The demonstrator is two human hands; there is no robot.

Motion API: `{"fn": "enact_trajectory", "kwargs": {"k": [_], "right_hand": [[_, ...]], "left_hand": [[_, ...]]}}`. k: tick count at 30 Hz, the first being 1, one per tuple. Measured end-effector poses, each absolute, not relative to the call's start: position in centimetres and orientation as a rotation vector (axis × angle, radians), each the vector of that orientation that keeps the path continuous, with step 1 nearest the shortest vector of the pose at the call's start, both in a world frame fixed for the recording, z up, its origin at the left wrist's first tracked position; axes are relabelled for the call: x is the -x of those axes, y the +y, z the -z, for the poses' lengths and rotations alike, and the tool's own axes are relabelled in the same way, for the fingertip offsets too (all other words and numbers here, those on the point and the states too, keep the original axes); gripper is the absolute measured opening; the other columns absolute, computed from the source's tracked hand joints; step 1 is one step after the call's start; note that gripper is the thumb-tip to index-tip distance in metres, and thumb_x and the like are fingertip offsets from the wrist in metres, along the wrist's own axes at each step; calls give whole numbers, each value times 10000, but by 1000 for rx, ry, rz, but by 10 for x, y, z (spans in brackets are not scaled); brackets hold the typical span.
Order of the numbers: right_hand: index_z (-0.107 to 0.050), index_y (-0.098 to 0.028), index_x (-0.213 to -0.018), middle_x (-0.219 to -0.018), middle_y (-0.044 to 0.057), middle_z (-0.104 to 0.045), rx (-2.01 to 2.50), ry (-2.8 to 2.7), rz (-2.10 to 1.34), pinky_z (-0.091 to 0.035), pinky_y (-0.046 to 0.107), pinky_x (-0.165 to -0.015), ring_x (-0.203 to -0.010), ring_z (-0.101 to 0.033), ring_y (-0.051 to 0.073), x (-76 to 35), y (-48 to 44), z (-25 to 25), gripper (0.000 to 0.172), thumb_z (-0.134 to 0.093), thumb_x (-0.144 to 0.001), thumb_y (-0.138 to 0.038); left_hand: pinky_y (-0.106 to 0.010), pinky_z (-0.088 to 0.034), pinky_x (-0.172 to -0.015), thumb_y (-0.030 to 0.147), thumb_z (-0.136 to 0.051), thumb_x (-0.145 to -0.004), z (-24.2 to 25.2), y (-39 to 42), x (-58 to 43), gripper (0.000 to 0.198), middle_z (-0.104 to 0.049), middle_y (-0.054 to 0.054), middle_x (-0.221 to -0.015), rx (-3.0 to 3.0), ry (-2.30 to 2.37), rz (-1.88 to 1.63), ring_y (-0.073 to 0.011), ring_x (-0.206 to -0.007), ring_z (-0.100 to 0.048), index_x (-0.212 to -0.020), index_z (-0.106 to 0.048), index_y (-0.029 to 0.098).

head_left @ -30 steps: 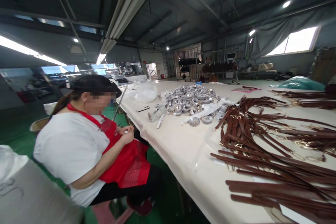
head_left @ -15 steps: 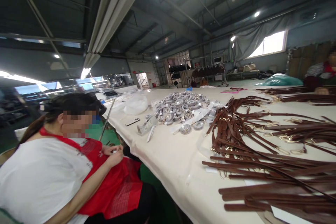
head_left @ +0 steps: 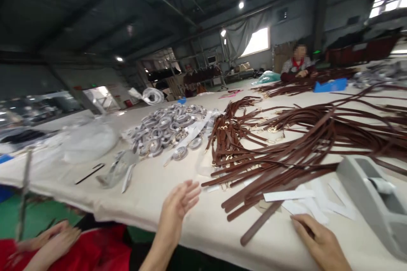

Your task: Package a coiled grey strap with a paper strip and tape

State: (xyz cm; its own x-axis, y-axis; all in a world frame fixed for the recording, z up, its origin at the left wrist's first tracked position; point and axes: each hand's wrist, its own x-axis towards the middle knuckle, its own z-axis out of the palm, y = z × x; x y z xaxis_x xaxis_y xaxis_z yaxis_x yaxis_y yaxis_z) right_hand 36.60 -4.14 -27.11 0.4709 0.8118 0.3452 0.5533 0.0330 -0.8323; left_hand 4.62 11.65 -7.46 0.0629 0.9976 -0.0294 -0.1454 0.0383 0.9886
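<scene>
Dim hall, lit by ceiling lamps [head_left: 241, 5] and glaring window [head_left: 256, 41] at twelve o'clock; motion-blurred, edges stretched by wide lens.

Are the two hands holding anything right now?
No. The left hand is open above the table, empty. The right hand rests near white paper strips, gripping nothing.

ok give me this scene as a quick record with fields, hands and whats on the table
left hand: open, raised over the table, holding nothing
right hand: flat on the table, fingertips by the white strips
nearest: brown straps, in a loose pile
right edge: grey tape dispenser
middle: heap of grey coils
left: clear bags
others: person in a red apron at lower left; another person at the far side
</scene>
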Motion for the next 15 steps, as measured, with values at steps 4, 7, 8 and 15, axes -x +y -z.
{"fn": "enact_trajectory", "kwargs": {"k": [4, 7, 8, 15], "right_hand": [[-707, -229, -858, -814, 54, -728, 1577, -1214, -233, -543, 321, -690, -751, -691, 230, -351, -39, 250, 346, -482, -975, -463], [-690, -212, -846, -775, 45, -694, 1590, -1213, -219, -504, 311, -659, -696, -655, 204, -346, -37, 243, 333, -454, -987, -401], [-686, -209, -849, -775, 43, -689, 1596, -1210, -222, -496, 307, -660, -696, -649, 200, -345, -37, 243, 322, -454, -987, -384], [-651, -197, -800, -748, 31, -656, 1603, -1220, -226, -449, 283, -655, -687, -620, 176, -343, -33, 241, 276, -446, -955, -298]], "left_hand": [[-510, -435, -1128, 508, -632, -849, 176, 99, -90, 466, -687, -135, -1301, -1826, 1196, -983, -323, -1282, -590, -1203, -644, 205], [-545, -294, -1214, 407, -480, -949, 220, 88, -117, 428, -613, -104, -1422, -2268, 1203, -978, -307, -1383, -497, -1311, -613, 221], [-545, -274, -1218, 356, -445, -963, 229, 85, -124, 416, -614, -99, -1422, -2381, 1213, -1017, -305, -1385, -495, -1315, -617, 218], [-543, -369, -1092, 267, -414, -961, 254, 98, -126, 425, -635, -152, -1383, -2853, 1286, -1079, -350, -1266, -591, -1321, -619, 173]]}}
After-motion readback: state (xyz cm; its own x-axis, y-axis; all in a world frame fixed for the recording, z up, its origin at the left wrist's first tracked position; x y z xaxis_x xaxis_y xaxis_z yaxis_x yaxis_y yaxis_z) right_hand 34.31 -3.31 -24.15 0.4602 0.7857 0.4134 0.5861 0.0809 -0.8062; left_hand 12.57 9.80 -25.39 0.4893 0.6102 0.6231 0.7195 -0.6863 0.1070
